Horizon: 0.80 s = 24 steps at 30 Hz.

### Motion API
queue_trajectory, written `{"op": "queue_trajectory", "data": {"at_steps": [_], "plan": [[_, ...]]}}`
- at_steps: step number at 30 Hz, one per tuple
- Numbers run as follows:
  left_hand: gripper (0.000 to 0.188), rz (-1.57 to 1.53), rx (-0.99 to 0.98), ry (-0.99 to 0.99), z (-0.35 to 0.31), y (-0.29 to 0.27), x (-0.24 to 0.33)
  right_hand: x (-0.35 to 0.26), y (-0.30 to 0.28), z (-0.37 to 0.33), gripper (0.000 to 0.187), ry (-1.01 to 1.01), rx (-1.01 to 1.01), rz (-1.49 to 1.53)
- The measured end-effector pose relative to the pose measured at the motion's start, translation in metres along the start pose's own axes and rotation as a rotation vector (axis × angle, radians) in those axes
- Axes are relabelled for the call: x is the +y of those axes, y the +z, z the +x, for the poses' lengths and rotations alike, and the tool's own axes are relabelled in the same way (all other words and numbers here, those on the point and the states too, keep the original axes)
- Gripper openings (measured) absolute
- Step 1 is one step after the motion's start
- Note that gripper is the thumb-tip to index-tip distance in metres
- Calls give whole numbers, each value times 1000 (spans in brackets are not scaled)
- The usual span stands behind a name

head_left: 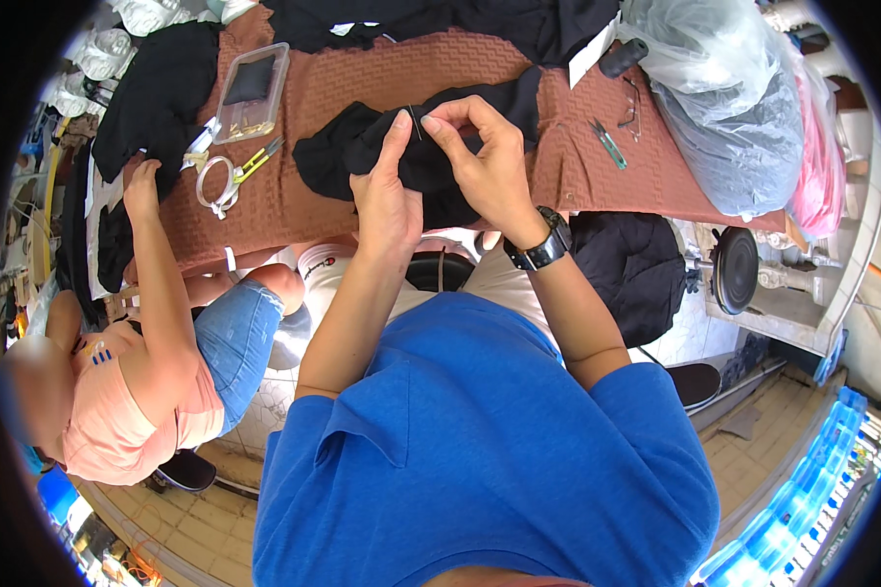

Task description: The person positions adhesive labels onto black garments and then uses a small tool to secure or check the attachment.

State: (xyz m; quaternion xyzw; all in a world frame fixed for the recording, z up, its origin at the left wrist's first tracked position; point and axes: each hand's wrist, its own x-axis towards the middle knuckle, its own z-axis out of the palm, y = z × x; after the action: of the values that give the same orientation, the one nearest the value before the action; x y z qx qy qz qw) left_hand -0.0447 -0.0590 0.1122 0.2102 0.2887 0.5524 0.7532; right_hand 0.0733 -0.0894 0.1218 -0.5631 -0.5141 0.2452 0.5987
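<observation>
Both my hands meet over a bunched black garment [350, 147] on the table. My left hand [390, 196] is closed on the black cloth, its thumb pointing up along it. My right hand [485, 157] has thumb and index finger together in a pinch beside a thin needle [417, 123]. The needle stands upright between the two hands, against the dark cloth. Any thread on it is too fine to make out. A black watch [540, 242] is on my right wrist.
A brown-covered table [338, 61] bears a clear plastic box [253, 93], yellow snips [259, 158], a white ring [214, 183], green-handled snips [609, 145], glasses [633, 110] and a black thread spool [624, 59]. Stuffed plastic bags [724, 108] stand right. A co-worker [132, 391] at left touches black fabric [159, 93].
</observation>
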Motion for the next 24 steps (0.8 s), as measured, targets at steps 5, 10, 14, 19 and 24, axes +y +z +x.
{"op": "queue_trajectory", "data": {"at_steps": [5, 10, 14, 19, 24], "plan": [[15, 45, -14, -21, -4, -1, 3, 4, -15, 9, 12, 208, -154, 266], [14, 68, -74, -59, -5, -2, 5, -1, -35, 20, 15, 279, -393, 277], [13, 43, -68, -60, -2, -6, 6, -21, -48, 28, 15, 82, -446, -129], [11, 104, -146, -12, -2, -5, 7, -39, -49, 45, 12, -382, -415, -385], [12, 209, -192, 54, -3, -4, 6, -41, -38, 63, 8, -577, -459, -437]]}}
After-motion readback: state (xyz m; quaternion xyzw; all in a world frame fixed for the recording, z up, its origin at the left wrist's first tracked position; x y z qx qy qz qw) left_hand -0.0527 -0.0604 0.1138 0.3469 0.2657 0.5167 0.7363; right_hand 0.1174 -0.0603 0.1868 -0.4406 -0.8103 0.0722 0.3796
